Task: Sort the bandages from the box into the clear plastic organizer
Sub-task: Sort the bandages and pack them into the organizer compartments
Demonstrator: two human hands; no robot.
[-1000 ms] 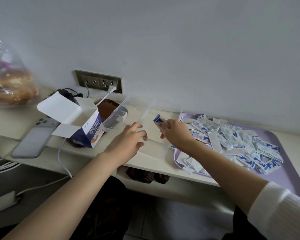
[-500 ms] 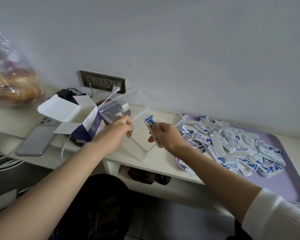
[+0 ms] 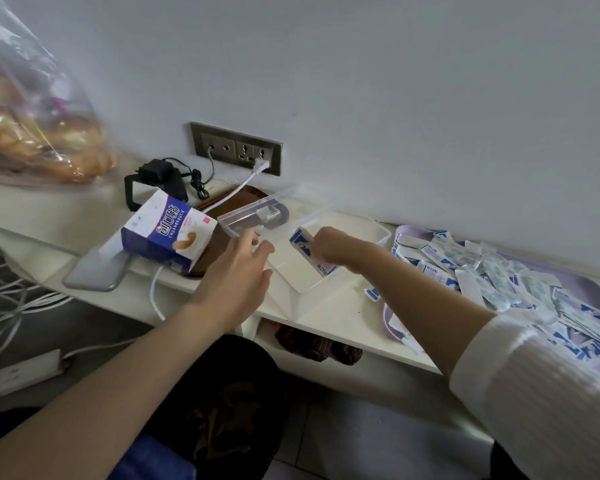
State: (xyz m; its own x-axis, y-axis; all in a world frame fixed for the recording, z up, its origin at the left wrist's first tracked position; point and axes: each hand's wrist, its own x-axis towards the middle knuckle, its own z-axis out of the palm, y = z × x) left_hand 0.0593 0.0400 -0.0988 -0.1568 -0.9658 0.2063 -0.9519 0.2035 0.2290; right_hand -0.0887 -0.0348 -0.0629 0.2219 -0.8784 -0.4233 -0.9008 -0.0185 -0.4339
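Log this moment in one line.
left hand: open, beside organizer | right hand: holding bandages over organizer | bandage pile: on tray

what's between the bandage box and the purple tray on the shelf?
Head view: the clear organizer, with the left hand at its near edge and the right hand holding bandages over it.

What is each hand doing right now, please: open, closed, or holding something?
Left hand: open, at the edge of the clear organizer.
Right hand: closed on a small stack of bandages.
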